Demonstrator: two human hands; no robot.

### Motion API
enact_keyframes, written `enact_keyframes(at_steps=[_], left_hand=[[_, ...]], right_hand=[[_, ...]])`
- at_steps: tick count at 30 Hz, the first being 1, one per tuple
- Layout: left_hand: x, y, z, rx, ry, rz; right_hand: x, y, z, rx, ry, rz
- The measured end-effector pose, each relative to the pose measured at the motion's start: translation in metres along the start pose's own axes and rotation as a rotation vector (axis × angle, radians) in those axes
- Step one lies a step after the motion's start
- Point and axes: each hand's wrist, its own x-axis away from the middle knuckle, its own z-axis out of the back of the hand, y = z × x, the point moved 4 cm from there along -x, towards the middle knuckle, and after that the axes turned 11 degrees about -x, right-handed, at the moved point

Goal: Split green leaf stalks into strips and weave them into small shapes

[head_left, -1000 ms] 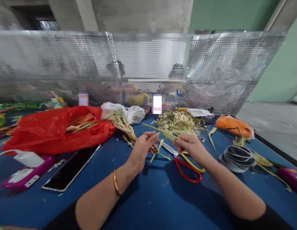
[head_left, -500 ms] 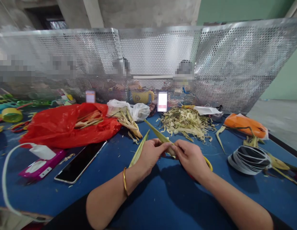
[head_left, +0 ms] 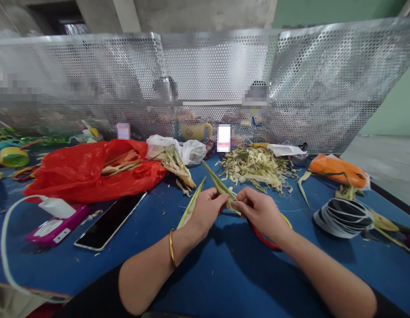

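A long green-yellow strip of corn husk is pinched between my two hands above the blue table. My left hand, thumb against fingers, grips its middle part. At the near end, my right hand has its fingertips closed on the husk. Under my right palm shows a red and yellow loop, like scissor handles; whether the hand bears it is hidden. A second husk strip lies on the table just beyond my left wrist.
Behind the hands is a heap of shredded husk. To the left are a red plastic bag, a black phone and a purple power strip. At right stand a wound spool and an orange packet. A perforated metal screen closes the back.
My right fingers have shifted slightly along the near end of the husk, and the strip has tilted a little steeper. More of the red loop shows beneath my right hand.
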Motion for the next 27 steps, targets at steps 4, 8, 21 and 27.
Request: enact_keyframes(at_steps=[4, 8, 21, 27], left_hand=[[0.0, 0.001, 0.0, -0.033, 0.006, -0.015], [0.0, 0.002, -0.002, -0.033, -0.039, -0.001], [0.021, 0.036, 0.01, -0.906, 0.286, -0.801], [0.012, 0.018, 0.004, -0.853, 0.063, -0.506]], right_hand=[[0.003, -0.005, 0.001, 0.363, 0.005, 0.093], [0.003, -0.004, 0.001, 0.256, 0.046, 0.043], [-0.001, -0.009, 0.016, 0.737, -0.039, 0.304], [-0.001, -0.006, 0.017, 0.24, 0.013, 0.119]])
